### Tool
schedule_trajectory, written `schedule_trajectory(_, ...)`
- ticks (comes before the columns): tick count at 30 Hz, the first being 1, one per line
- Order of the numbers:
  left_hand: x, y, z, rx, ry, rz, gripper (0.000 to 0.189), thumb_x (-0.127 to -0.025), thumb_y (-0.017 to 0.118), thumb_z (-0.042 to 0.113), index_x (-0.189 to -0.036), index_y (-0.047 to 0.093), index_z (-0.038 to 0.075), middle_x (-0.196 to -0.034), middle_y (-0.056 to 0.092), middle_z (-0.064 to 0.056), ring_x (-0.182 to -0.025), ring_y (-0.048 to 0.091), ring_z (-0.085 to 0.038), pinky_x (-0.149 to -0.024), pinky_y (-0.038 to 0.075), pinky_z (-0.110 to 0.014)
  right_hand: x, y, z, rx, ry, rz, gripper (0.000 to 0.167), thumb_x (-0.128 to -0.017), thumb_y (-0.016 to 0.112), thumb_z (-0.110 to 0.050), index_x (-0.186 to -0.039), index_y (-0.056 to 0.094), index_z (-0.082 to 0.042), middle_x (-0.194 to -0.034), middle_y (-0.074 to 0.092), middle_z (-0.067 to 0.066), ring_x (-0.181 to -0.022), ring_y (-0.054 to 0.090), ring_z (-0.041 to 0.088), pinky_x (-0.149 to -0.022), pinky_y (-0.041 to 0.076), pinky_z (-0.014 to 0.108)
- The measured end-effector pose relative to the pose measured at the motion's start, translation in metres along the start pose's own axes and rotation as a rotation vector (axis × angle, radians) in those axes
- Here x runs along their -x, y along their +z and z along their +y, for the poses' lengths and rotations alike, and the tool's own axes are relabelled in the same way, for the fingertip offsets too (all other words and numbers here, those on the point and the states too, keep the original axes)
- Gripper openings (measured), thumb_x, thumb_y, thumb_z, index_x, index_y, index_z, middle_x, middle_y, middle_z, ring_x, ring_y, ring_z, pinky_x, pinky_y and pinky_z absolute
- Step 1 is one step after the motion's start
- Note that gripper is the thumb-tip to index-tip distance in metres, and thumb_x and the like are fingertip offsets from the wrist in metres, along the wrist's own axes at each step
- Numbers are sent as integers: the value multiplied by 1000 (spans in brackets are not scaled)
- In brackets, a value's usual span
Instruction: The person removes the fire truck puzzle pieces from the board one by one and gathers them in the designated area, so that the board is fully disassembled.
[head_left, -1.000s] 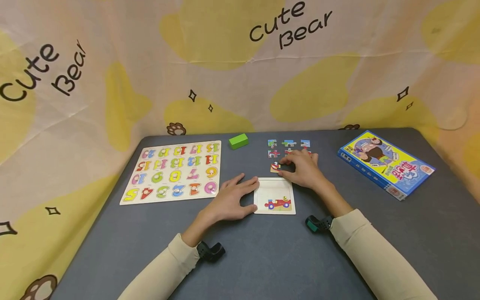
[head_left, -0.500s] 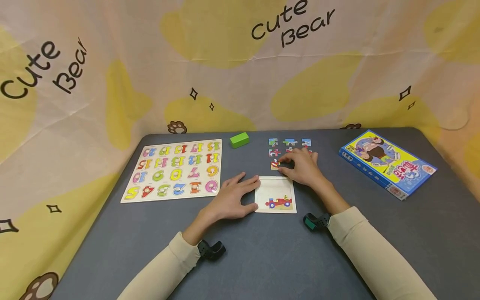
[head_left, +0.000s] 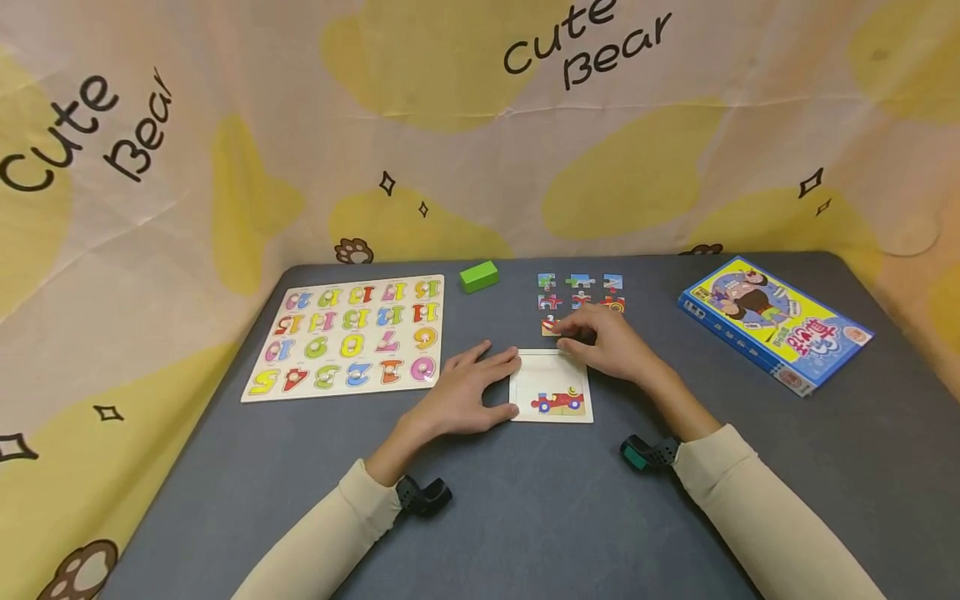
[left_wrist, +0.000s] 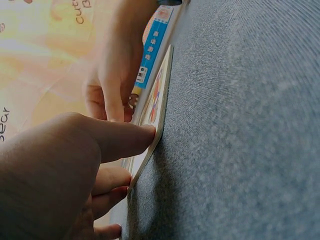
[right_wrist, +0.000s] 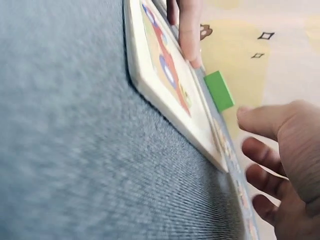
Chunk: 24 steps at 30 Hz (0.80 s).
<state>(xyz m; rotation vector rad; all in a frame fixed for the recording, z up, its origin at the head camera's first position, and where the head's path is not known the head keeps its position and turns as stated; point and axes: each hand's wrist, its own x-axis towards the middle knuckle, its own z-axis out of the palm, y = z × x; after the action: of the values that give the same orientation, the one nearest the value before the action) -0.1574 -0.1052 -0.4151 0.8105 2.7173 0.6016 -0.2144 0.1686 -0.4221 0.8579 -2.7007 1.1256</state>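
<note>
A small white puzzle tray (head_left: 551, 371) with a red car picture lies on the grey table in front of me. My left hand (head_left: 491, 379) rests flat beside it, its straight fingers (left_wrist: 125, 140) pressing the tray's left edge (left_wrist: 161, 112). My right hand (head_left: 573, 329) is just beyond the tray's far edge, fingers loosely spread (right_wrist: 265, 155). Its fingertips touch a loose red and orange puzzle piece (head_left: 550, 327). Several more loose pieces (head_left: 579, 290) lie in rows behind that hand.
A wooden number board (head_left: 348, 337) lies to the left. A green block (head_left: 478, 276) sits behind the tray. A blue and yellow box (head_left: 772, 325) lies at the right. A printed cloth backdrop rises behind the table.
My right hand has drawn back a little toward the tray, uncovering a loose piece behind it. The left hand and the tray have stayed put.
</note>
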Motion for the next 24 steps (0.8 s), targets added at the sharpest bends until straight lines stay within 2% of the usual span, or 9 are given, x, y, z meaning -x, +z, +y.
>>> schedule_trajectory(4,0,0,-1,-1,10,2,73,-94,67,43,-158,39,22,-167,32,6,-159,15,-33,-123,14,-62,9,-1,-10,-37,-46,-100,17,-92,75,-14,-109,79,-12,-91,68,-2,-77,53,12,-70,44,29)
schedule_trajectory(10,0,1,-1,1,26,9,73,-94,67,41,-158,40,20,-168,31,4,-159,15,-34,-123,14,-62,24,0,-23,-17,-66,-222,19,-92,75,-19,-110,79,-19,-91,67,-10,-82,50,15,-76,31,35)
schedule_trajectory(14,0,2,-1,4,27,12,72,-94,67,41,-157,41,19,-169,29,3,-159,15,-34,-123,14,-62,30,3,-30,-8,-77,-263,20,-90,75,-17,-110,80,-20,-94,67,-7,-82,46,16,-75,26,36)
schedule_trajectory(24,1,-1,1,2,25,12,73,-94,68,42,-157,41,19,-168,30,3,-159,16,-34,-123,14,-63,36,2,-36,27,-96,-329,34,-86,70,-8,-116,78,-22,-97,63,-3,-83,42,15,-74,24,35)
